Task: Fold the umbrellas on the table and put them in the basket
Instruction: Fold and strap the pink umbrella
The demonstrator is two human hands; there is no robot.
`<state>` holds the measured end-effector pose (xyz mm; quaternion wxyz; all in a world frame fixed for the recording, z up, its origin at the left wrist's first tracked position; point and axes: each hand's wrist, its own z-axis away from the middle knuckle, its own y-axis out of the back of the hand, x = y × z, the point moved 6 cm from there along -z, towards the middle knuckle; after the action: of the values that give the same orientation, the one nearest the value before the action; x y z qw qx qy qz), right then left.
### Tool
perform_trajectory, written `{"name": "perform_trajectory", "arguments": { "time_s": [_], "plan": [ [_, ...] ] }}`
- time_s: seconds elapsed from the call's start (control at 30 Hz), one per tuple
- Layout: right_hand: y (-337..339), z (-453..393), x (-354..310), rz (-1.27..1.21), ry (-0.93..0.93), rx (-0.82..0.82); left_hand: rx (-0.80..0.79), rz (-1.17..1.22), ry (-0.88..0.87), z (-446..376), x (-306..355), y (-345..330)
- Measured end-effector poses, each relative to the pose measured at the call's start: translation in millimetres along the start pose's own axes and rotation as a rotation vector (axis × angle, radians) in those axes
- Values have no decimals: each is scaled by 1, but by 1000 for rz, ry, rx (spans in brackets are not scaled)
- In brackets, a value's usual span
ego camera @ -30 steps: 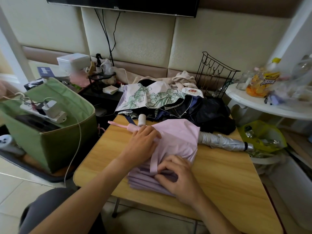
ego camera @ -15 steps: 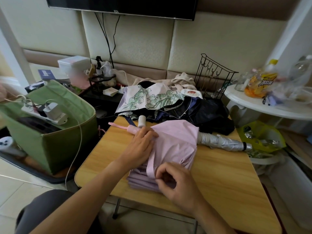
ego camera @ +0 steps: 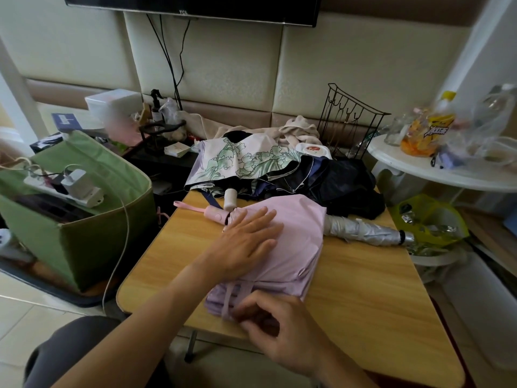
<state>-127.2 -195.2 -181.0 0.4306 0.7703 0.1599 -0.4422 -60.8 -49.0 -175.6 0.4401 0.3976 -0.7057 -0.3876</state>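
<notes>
A wooden table (ego camera: 363,289) stands before a padded wall, with a green basket (ego camera: 92,233) on the floor at its left. The pink umbrella (ego camera: 291,247) lies folded on the near middle of the table. The left hand (ego camera: 246,239) rests flat on it, fingers straight. The right hand (ego camera: 282,329) pinches its strap (ego camera: 230,296) at the near edge. A silver umbrella (ego camera: 363,229) lies at the right, and floral (ego camera: 240,158) and dark (ego camera: 344,183) umbrellas lie far.

Left hand (ego camera: 249,242) flat on pink umbrella (ego camera: 293,242) on wooden table (ego camera: 363,289); right hand (ego camera: 282,329) pinches its strap (ego camera: 230,296) at near edge. Green basket (ego camera: 84,242) left.
</notes>
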Motion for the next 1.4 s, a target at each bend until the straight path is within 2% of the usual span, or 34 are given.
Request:
{"name": "perform_trajectory", "arguments": {
  "time_s": [0.13,0.2,0.27,0.33,0.43,0.57,0.63,0.77,0.87,1.07,1.17,1.27,1.4],
  "plan": [
    [6,0,-2,-78,-50,-89,-66,-124,-39,5,1,-22],
    [13,-1,-4,-87,-41,-76,-70,-176,-28,8,1,-28],
    [26,-2,-4,-113,-40,51,-69,-190,-33,8,1,-29],
    [48,-3,3,-11,-35,293,-82,-185,-39,9,2,-28],
    [84,4,29,151,-200,602,-116,-163,-22,9,2,-27],
    [100,17,67,48,-525,710,-132,-156,-19,8,2,-27],
    [99,19,69,-30,-574,701,-141,-145,-15,8,1,-27],
    [90,12,61,-18,-463,577,-150,-138,-9,6,2,-28],
    [89,10,61,-19,-430,575,-163,-139,-6,7,2,-27],
    [91,9,58,-287,-407,573,-165,-131,-6,7,3,-26],
    [89,6,58,-228,-380,457,-168,-125,-4,7,2,-26],
    [88,7,62,-32,-347,343,-178,-103,-4,6,2,-26],
    [90,12,61,51,-295,376,-261,-84,-14,6,4,-23]
  ]
}}
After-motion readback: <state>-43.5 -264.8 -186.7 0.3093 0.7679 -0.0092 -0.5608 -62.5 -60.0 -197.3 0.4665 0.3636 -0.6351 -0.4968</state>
